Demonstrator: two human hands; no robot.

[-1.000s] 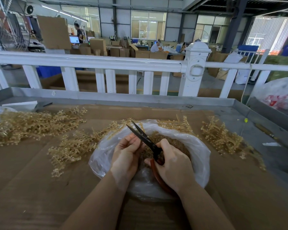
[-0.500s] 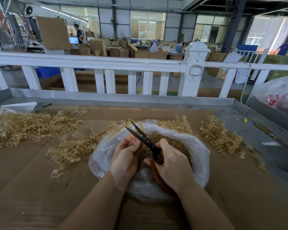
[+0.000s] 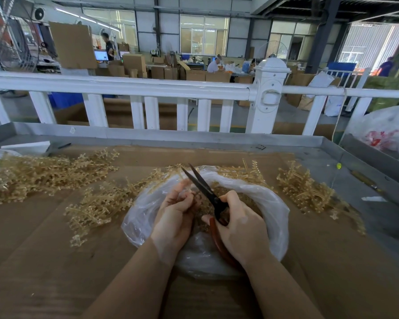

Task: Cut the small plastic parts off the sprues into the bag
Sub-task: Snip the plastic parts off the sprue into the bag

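A clear plastic bag (image 3: pixel 272 203) lies open on the cardboard-covered table, with small tan cut parts (image 3: pixel 219 191) inside. Over its mouth my left hand (image 3: pixel 175 217) pinches a small piece of sprue, mostly hidden by the fingers. Black scissors (image 3: pixel 202 185) with red-brown handles are gripped in my right hand (image 3: pixel 242 229); their blades are slightly apart and point up and left, close to the left fingertips. Loose tan sprues lie in heaps at the left (image 3: pixel 44 173), just left of the bag (image 3: pixel 99 206) and at the right (image 3: pixel 306 187).
A white railing (image 3: pixel 148 88) runs behind the grey metal table rim (image 3: pixel 171 137). A large filled plastic bag (image 3: pixel 387 132) sits at the far right. A white block (image 3: pixel 25 147) lies at the back left. Cardboard boxes and people are far beyond.
Both hands stay over the bag. The scissor blades have narrowed a little near the left fingertips, which have shifted slightly on the sprue piece.
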